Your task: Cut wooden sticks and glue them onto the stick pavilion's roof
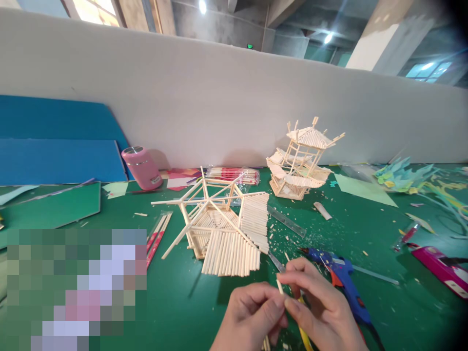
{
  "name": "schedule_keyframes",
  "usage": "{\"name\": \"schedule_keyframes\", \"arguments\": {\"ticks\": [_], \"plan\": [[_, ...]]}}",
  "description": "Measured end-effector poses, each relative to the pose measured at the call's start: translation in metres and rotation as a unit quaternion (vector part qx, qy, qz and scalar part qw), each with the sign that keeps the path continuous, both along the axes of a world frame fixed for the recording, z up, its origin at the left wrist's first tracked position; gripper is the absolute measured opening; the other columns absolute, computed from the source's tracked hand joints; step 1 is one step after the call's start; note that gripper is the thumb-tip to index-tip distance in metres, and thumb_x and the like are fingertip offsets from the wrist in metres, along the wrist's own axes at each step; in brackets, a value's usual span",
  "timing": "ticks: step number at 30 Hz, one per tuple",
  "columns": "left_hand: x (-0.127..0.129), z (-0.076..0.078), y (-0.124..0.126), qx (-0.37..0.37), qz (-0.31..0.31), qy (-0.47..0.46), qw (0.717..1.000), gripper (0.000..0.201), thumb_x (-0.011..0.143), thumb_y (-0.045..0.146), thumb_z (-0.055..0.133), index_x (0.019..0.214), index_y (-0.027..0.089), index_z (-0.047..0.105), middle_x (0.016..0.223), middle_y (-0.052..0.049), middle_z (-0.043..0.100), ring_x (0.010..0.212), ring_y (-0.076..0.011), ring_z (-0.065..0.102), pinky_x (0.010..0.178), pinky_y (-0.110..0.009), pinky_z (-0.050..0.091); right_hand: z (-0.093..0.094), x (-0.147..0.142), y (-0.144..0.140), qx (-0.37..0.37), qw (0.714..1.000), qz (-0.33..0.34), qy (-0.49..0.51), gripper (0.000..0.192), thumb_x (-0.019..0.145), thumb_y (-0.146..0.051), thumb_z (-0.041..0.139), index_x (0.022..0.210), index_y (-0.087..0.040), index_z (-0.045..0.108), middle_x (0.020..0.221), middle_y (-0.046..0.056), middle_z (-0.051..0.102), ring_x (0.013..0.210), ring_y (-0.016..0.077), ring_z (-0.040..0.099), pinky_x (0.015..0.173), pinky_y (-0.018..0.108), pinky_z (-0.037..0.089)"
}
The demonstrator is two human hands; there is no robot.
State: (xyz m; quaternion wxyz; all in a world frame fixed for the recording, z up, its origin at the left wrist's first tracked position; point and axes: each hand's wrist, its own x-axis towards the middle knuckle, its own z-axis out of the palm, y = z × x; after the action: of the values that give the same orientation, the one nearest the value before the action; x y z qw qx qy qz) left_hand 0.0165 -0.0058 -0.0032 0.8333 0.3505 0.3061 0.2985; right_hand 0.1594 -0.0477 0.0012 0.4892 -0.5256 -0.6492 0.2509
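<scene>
Near the front edge of view, my left hand [256, 309] pinches a short pale wooden stick [280, 286] between thumb and forefinger. My right hand [318, 304] is closed on the same stick from the other side. Under the right hand shows a yellow handle [304, 334]; a metal blade [276, 263] points out beyond the fingers, and whether the hand grips this tool I cannot tell. Just beyond my hands stands a pavilion model [215, 219] of wooden sticks. Two of its roof panels are covered with sticks, while its other roof ribs are bare.
A two-tiered stick pavilion [302, 161] stands at the back. To the right lie a blue glue gun [340, 273] and a magenta device [440, 268]. A clear ruler [287, 222], packaged sticks [232, 174] and a pink flask [142, 168] lie or stand farther off. Pixelation covers the lower left.
</scene>
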Motion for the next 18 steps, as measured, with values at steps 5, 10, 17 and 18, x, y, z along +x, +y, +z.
{"name": "schedule_keyframes", "arguments": {"ticks": [5, 10, 17, 18], "plan": [[-0.001, -0.001, 0.001, 0.033, -0.003, 0.019, 0.999, 0.039, 0.066, 0.051, 0.067, 0.059, 0.013, 0.065, 0.048, 0.002, 0.049, 0.041, -0.0057, 0.036, 0.043, -0.021, 0.021, -0.001, 0.0, 0.002, 0.068, 0.996, 0.002, -0.055, 0.034, 0.079, -0.011, 0.056, 0.107, -0.029, 0.059, 0.089, 0.002, 0.053, 0.078, 0.0157, 0.059, 0.063, 0.026, 0.052], [0.001, 0.004, 0.001, 0.052, 0.018, 0.028, 0.998, 0.039, 0.072, 0.048, 0.061, 0.055, 0.013, 0.058, 0.05, 0.002, 0.046, 0.044, -0.0077, 0.035, 0.046, -0.023, 0.021, -0.003, -0.006, 0.001, 0.126, 0.98, -0.063, -0.138, 0.037, 0.078, -0.007, 0.056, 0.109, -0.026, 0.06, 0.085, 0.004, 0.056, 0.068, 0.0147, 0.06, 0.055, 0.024, 0.052], [0.003, 0.009, 0.002, 0.046, 0.037, 0.044, 0.997, 0.036, 0.074, 0.042, 0.058, 0.051, 0.016, 0.05, 0.046, 0.004, 0.04, 0.045, -0.0093, 0.032, 0.047, -0.024, 0.022, -0.004, -0.015, 0.001, 0.166, 0.959, -0.133, -0.187, 0.024, 0.076, -0.008, 0.056, 0.096, -0.022, 0.06, 0.079, 0.005, 0.055, 0.063, 0.0147, 0.06, 0.051, 0.024, 0.051], [0.003, 0.009, 0.002, 0.045, 0.037, 0.039, 0.998, 0.036, 0.074, 0.042, 0.058, 0.05, 0.016, 0.049, 0.045, 0.004, 0.04, 0.045, -0.0096, 0.032, 0.047, -0.025, 0.022, -0.003, -0.016, 0.002, 0.17, 0.957, -0.141, -0.186, 0.023, 0.076, -0.008, 0.056, 0.095, -0.022, 0.06, 0.078, 0.005, 0.056, 0.063, 0.015, 0.06, 0.051, 0.024, 0.051]]}}
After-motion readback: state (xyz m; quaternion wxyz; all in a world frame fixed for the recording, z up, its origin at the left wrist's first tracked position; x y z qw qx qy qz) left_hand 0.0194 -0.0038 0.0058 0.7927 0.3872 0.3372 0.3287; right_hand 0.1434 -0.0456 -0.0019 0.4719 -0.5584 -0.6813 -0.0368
